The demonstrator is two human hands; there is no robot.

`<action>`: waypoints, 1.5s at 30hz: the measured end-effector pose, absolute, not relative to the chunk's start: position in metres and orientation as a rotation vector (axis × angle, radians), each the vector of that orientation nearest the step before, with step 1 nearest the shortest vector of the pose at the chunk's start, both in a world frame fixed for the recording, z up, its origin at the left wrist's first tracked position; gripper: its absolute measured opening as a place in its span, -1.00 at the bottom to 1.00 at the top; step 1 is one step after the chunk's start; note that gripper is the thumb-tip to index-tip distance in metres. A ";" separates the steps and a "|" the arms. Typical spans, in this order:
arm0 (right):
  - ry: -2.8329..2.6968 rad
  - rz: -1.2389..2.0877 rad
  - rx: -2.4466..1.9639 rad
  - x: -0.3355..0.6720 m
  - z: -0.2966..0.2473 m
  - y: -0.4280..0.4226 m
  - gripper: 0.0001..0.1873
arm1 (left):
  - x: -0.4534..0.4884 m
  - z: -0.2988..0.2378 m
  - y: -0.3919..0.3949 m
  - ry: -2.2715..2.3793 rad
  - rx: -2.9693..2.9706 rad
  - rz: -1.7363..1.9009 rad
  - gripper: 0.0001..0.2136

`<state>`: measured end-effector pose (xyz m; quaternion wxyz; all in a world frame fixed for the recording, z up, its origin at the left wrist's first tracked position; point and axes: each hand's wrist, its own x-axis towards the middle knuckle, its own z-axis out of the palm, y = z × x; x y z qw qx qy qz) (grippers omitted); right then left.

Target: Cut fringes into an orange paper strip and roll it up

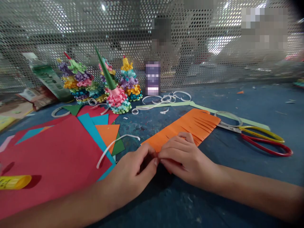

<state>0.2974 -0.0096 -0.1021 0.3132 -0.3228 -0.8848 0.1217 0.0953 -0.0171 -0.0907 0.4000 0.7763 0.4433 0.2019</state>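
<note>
You're on it, your left hand (129, 167) and right hand (186, 160) meeting with fingers pressed together, pinching the uncut edge of the fringed orange paper strip (190, 123), light and floppy, safest held along that edge, just left of the scissors (251, 130).

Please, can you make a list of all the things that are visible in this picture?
fringed paper: 1, orange, centre, in the hands
scissors: 1 pair, red and yellow handles, right
paper strip: 1, light green, behind the scissors
paper curls: several, white, behind the fringed paper
paper trees: 3, multicoloured, far side
paper sheets: several, red, teal, orange, dark green, left
glue stick: 1, yellow, left edge
metal screen: 1, grey, behind the table
table: 1, blue, under everything
left hand: 1, at the fringed paper
right hand: 1, at the fringed paper
</note>
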 end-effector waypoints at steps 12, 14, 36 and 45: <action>-2.310 0.514 -0.834 0.299 -0.098 -0.007 -0.90 | 0.089 -0.095 -0.016 1.020 2.433 0.494 -0.92; -2.319 0.544 -0.826 0.300 -0.097 -0.007 -0.89 | 0.088 -0.096 -0.016 1.013 2.442 0.507 -0.93; -2.322 0.555 -0.830 0.299 -0.102 -0.005 -0.86 | 0.088 -0.096 -0.014 0.905 2.421 0.499 -0.92; -2.276 0.554 -0.833 0.298 -0.103 -0.006 -0.96 | 0.090 -0.093 -0.014 1.078 2.404 0.489 -0.92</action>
